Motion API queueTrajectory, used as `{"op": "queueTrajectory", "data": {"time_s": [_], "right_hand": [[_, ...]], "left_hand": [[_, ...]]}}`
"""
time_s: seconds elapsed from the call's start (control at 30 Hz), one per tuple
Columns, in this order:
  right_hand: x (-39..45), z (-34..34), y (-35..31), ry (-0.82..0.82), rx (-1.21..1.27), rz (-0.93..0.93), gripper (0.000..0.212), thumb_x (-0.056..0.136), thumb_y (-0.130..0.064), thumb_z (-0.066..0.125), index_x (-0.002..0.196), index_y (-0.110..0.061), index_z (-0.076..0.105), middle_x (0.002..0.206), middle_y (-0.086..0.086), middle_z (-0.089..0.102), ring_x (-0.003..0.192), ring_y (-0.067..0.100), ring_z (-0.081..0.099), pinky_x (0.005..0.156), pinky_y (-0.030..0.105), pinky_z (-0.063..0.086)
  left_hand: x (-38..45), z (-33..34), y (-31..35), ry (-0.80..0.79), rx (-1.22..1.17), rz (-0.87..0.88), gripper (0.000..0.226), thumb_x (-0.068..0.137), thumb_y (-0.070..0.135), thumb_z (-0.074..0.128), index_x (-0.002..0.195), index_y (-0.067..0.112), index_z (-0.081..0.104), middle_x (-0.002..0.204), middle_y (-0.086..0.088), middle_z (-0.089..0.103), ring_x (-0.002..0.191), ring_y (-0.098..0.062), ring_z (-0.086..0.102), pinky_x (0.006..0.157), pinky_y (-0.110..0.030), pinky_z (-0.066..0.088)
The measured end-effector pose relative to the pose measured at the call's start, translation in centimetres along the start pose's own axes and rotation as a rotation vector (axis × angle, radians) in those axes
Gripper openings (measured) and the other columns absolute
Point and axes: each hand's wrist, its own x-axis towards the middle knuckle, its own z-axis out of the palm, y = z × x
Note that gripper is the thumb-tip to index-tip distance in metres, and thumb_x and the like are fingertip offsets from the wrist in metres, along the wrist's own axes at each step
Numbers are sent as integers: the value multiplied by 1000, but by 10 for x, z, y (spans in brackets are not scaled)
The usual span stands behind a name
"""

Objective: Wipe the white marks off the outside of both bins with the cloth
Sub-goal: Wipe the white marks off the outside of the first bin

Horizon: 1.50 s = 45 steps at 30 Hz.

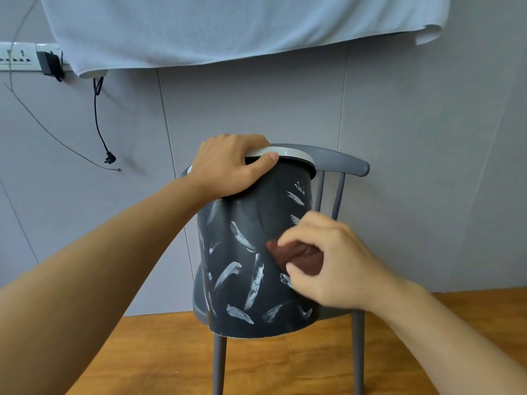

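A dark grey bin (245,218) with a white rim stands tilted on the seat of a grey chair (349,163). Several white smear marks (241,238) cover its outer wall. My left hand (228,166) grips the bin's rim at the top left, thumb along the front edge. My right hand (328,260) holds a brown cloth (296,256) bunched in its fingers and presses it against the bin's right side, about halfway down. Only one bin is in view.
A grey wall stands close behind the chair. A pale blue towel (228,29) hangs across the top. A power strip (20,57) with a black adapter and a dangling black cable (98,121) sits at the upper left. The floor (159,360) is wooden.
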Motion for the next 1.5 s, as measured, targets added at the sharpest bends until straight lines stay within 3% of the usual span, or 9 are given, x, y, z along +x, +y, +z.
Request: {"op": "queueTrajectory", "data": {"time_s": [0.27,0.4,0.63,0.73,0.9,1.07,1.23,1.37,1.5], "right_hand": [[-3,3,4,134,2,43,37,85,-40,73,121,-34,69,108,-14,56,96,8,61,75,23,58],[-17,4,5,-81,20,1,27,78,-40,73,105,-39,72,99,-19,57,89,7,63,71,29,58],[-16,7,8,63,11,23,38,84,-44,73,122,-37,68,108,-18,55,96,7,61,74,23,59],[-28,7,10,-73,25,-14,32,78,-45,73,110,-41,69,100,-19,57,89,7,63,71,29,58],[-25,11,8,111,32,44,43,85,-53,66,125,-39,67,111,-20,53,99,5,61,76,20,58],[-42,20,2,-51,70,-59,28,80,-34,76,108,-32,74,96,-18,55,82,10,62,65,27,54],[-33,17,4,142,40,51,36,86,-39,74,121,-31,71,106,-15,55,95,7,61,72,15,52],[-46,21,-3,-98,54,-46,28,83,-41,73,110,-39,71,100,-20,53,87,8,62,67,22,55],[-36,18,-5,104,24,35,31,86,-44,71,116,-36,70,102,-18,53,91,7,61,70,16,52]], "left_hand": [[-1,0,-5,1,-12,-4,40,91,62,41,98,33,67,68,7,60,70,-23,54,63,-33,37],[-2,-1,-10,-1,-22,-22,38,91,61,41,98,34,67,69,8,61,71,-21,56,64,-32,38],[-2,-1,-6,16,-15,0,37,92,61,41,111,39,65,66,13,57,70,-23,56,67,-33,41],[-3,-3,-5,-6,-4,15,40,94,60,39,119,42,64,86,14,70,81,-23,62,75,-36,48],[-3,-3,-3,-17,14,17,46,94,61,37,121,39,66,103,11,74,94,-25,65,81,-40,51],[-5,-2,-4,1,2,13,44,94,62,38,120,40,67,99,12,74,90,-23,65,78,-37,50],[-5,-2,-9,7,-5,-4,44,94,62,39,121,41,66,104,15,73,95,-22,65,81,-38,51],[-8,-3,-8,17,-10,15,41,95,62,41,119,41,67,103,17,73,92,-20,65,76,-33,48],[-7,-4,-3,3,18,27,42,96,62,40,121,41,67,105,15,74,95,-22,66,78,-36,51]]}}
